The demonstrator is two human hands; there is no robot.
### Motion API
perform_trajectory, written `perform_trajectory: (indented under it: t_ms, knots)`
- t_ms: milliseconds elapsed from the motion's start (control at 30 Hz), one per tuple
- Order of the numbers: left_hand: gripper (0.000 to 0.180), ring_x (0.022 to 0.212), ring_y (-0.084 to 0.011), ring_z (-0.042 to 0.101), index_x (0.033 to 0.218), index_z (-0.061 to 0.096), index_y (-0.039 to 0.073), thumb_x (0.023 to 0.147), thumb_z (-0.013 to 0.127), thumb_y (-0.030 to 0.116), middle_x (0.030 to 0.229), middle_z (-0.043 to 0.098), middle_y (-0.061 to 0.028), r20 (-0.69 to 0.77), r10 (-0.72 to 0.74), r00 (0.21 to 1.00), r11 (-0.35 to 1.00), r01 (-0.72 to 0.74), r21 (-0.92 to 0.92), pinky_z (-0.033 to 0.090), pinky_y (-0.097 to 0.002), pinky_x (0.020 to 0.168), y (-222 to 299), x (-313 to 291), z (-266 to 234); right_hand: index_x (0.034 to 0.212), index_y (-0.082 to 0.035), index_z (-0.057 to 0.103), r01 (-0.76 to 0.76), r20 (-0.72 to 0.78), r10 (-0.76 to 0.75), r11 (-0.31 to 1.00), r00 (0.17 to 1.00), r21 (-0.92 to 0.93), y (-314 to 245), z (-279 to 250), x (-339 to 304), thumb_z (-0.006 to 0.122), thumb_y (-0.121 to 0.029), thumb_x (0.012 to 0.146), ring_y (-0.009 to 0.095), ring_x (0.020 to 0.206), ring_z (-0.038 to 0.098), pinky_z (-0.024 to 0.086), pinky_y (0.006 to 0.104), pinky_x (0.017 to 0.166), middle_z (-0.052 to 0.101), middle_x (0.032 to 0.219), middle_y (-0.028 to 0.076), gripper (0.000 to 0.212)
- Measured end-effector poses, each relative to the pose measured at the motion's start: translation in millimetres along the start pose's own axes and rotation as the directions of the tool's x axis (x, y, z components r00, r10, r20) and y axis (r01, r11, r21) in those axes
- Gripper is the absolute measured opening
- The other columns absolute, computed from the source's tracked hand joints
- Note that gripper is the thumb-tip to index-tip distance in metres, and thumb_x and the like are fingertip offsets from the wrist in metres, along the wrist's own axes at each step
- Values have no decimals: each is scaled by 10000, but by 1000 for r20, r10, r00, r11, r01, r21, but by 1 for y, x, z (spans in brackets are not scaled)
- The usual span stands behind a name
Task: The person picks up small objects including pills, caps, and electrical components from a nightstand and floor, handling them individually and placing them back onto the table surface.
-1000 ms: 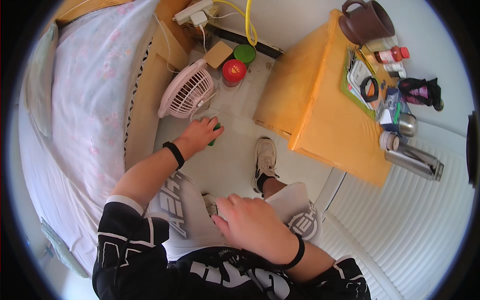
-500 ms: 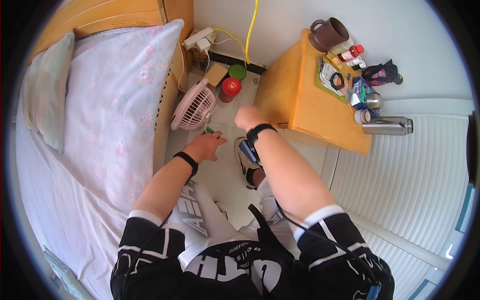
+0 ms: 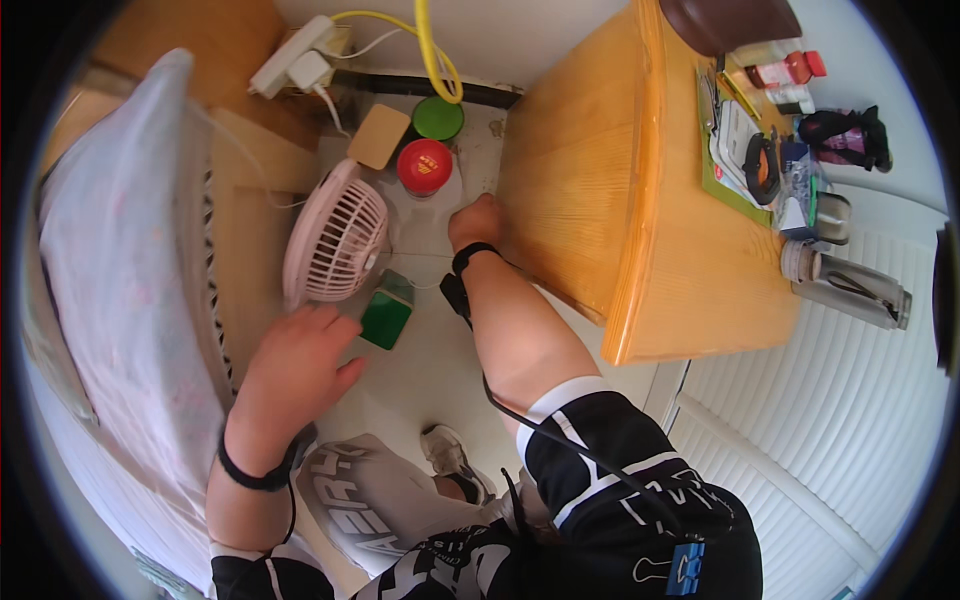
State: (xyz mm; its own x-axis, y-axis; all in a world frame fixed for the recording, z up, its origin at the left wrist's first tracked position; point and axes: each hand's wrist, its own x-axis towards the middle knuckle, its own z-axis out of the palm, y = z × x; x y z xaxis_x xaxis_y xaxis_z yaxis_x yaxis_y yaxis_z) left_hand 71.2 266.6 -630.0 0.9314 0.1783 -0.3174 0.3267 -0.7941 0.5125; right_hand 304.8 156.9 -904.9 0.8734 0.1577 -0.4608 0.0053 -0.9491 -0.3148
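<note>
My left hand (image 3: 300, 362) is over the floor beside the bed, just below a pink desk fan (image 3: 338, 235). Its thumb stands apart from the loosely bent fingers, and it holds nothing that I can see. Right of it, a small box with a green top (image 3: 386, 318) sits on the floor. My right hand (image 3: 475, 222) is curled closed beside the wooden bedside cabinet (image 3: 565, 160); anything inside its fingers is hidden. Beyond that hand stand a red-lidded container (image 3: 425, 166) and a green-lidded one (image 3: 438, 119), with a tan block-like thing (image 3: 379, 136) beside them.
The bed (image 3: 120, 230) borders the left. A white power strip (image 3: 292, 58) with plugs sits near the wall, and a yellow cable (image 3: 422, 40) hangs there. On the cabinet top are a brown mug (image 3: 730, 20), small bottles and a steel flask (image 3: 855, 290). My shoe (image 3: 445, 450) is below.
The view has come closer to the fan and the cabinet. My left hand now sits lower left of the green-topped box, which shows more fully. My right hand remains closed by the cabinet.
</note>
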Motion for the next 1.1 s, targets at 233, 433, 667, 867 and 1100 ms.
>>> perform_trajectory:
  t_ms: [233, 433, 667, 867, 1100]
  knots:
    - [412, 947, -357, 621, 1094, 660, 52, 717, 813, 119, 999, 634, -130, 69, -57, 996, 997, 54, 48, 506, -457, 829, 4, 22, 4, 1149, 35, 605, -19, -55, 26, 992, 998, 124, 5, 31, 34, 509, -35, 931, 447, 1139, 607, 506, 494, 987, 616, 1203, 259, 249]
    - [461, 956, -289, 616, 1147, 644, 82, 726, 810, 166, 1049, 624, -75, 136, -85, 987, 994, 74, 82, 488, -434, 796, -2, 22, 9, 1135, 25, 603, -22, -255, 99, 957, 962, 290, -14, 48, 86, 532, -33, 907, 471, 1090, 613, 514, 515, 949, 586, 1233, 279, 246]
    - [489, 994, -324, 613, 1152, 643, 57, 698, 818, 109, 1103, 642, -103, 128, -139, 982, 989, 130, 73, 492, -445, 850, 3, 25, -2, 1271, -20, 615, 140, -379, -47, 965, 924, 221, -31, 35, 151, 471, -139, 962, 458, 1148, 601, 495, 519, 964, 606, 1255, 262, 361]
    - [493, 998, -297, 616, 1171, 645, 79, 710, 815, 122, 1109, 643, -85, 149, -145, 978, 989, 137, 62, 492, -434, 862, 1, 19, -5, 1283, 9, 603, -27, -185, 121, 895, 975, 444, -40, 32, 155, 354, -380, 1054, 454, 1229, 566, 425, 496, 1062, 606, 1333, 268, 516]
    - [497, 997, -284, 613, 1180, 646, 96, 715, 815, 138, 1121, 629, -73, 141, -137, 980, 987, 123, 105, 488, -427, 858, -4, 17, -2, 1268, 12, 607, -135, -164, 231, 882, 959, 452, -43, 38, 164, 321, -407, 1054, 423, 1265, 558, 418, 488, 1071, 595, 1361, 267, 550]
